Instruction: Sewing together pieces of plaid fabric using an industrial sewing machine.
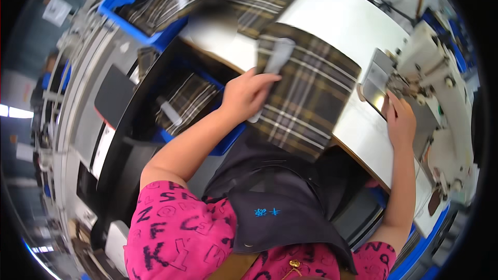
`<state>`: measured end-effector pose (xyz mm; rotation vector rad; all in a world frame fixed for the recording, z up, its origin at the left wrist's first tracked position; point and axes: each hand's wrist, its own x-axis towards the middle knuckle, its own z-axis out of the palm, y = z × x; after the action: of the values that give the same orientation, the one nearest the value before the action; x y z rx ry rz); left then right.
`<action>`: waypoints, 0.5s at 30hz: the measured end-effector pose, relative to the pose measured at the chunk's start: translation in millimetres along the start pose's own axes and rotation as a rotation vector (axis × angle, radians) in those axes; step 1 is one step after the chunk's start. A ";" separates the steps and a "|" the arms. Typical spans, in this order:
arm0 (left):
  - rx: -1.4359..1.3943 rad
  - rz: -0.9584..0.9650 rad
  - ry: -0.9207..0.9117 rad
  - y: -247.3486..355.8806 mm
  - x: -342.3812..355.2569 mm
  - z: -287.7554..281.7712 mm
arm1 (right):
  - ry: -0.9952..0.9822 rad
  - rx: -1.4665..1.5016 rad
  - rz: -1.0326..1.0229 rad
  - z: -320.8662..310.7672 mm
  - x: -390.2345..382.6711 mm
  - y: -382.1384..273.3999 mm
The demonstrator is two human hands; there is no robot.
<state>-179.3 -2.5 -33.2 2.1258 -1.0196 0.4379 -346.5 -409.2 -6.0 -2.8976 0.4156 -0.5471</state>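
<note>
A brown, black and white plaid fabric piece [311, 93] lies over the white table's near edge, its lower corner hanging toward my lap. My left hand [245, 97] pinches the fabric's left edge, beside a pale grey strip [280, 56] on top of it. Farther right, my right hand [399, 119] is at the shiny metal plate [376, 80] of a sewing machine [423, 62]. Its fingers are bent together at the plate's near edge; whatever they pinch is hidden from view.
Another plaid stack [259, 2] lies at the table's far left. A blue bin [124, 18] beside it holds more plaid cloth. Below the table edge, left of my left arm, more plaid pieces [189, 103] sit in a blue container. The white table [337, 8] curves around the far side.
</note>
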 end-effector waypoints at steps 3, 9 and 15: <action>0.021 -0.329 0.327 -45.7 -72.0 -46.9 | 0.038 0.047 -0.061 9.6 2.7 -1.6; 0.236 -1.020 0.509 -153.9 -188.7 -110.4 | 0.070 -0.045 -0.146 22.0 1.8 14.0; 0.736 -1.367 0.448 -176.4 -225.6 -98.7 | 0.068 -0.065 -0.143 16.7 0.4 4.0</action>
<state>-183.1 264.3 -176.7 2.5631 1.0275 0.5455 -340.8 -411.4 -22.1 -2.9943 0.2399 -0.6672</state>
